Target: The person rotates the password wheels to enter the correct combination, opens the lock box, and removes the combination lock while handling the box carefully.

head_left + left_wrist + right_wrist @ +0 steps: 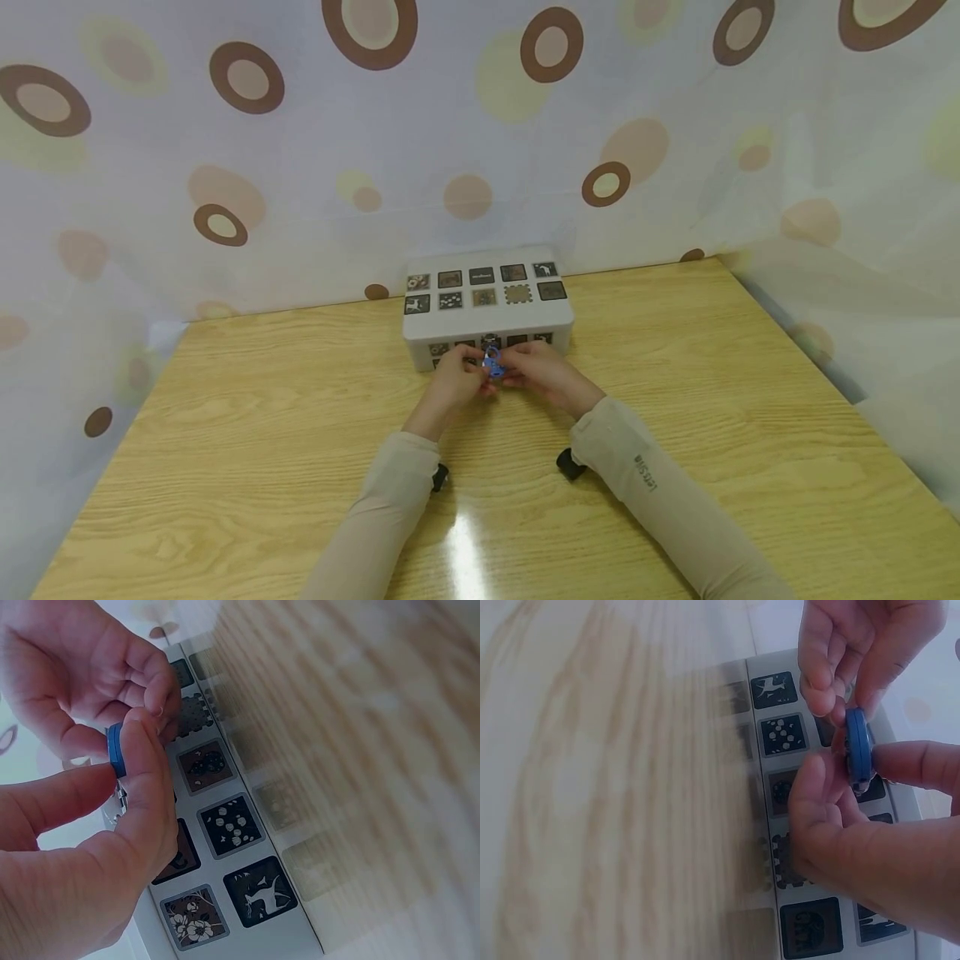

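Observation:
A small blue padlock (493, 365) is held at the front of a white metal box (487, 321), just below its metal clasp (491, 340). My left hand (456, 379) pinches one side of the padlock between thumb and forefinger, as the left wrist view shows. From the other side my right hand (551, 373) grips it, thumb on one face and curled fingers by the other in the right wrist view. The padlock (859, 750) appears edge-on there. Fingers hide part of the clasp, so whether the shackle passes through it cannot be told.
The box, with dark square pictures on lid and front, stands on a wood-grain table (262, 433) near its back edge. A white sheet with brown and yellow circles (420, 150) hangs behind and along the sides. Black straps (572, 464) show under the wrists.

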`<state>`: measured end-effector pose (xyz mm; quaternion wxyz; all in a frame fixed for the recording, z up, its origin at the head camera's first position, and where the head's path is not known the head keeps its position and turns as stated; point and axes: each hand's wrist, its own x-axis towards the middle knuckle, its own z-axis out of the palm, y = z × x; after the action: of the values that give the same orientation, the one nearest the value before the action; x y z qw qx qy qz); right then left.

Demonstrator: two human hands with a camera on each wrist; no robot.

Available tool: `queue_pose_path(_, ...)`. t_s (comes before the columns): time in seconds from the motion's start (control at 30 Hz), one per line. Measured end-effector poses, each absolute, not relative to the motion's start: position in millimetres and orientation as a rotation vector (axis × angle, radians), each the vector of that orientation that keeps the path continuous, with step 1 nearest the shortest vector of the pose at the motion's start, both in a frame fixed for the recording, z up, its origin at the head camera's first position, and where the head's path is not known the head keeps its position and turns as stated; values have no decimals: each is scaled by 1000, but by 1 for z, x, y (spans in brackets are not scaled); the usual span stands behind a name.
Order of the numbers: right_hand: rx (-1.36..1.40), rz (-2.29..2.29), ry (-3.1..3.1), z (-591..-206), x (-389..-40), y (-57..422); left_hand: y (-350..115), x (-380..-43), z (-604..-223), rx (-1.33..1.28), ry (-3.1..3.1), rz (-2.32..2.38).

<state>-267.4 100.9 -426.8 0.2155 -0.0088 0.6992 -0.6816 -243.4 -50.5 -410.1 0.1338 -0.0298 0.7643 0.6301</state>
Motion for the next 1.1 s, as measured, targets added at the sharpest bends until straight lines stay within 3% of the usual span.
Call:
queue_pose_path(0.43,-126,-1835,1937,-424,-266,101,-49,-243,-408,-76,2248,1810)
queue_pose_path(1.1,-57,-1863,1900,-426,-267,102,-49,-242,-405,-75,2264,1793)
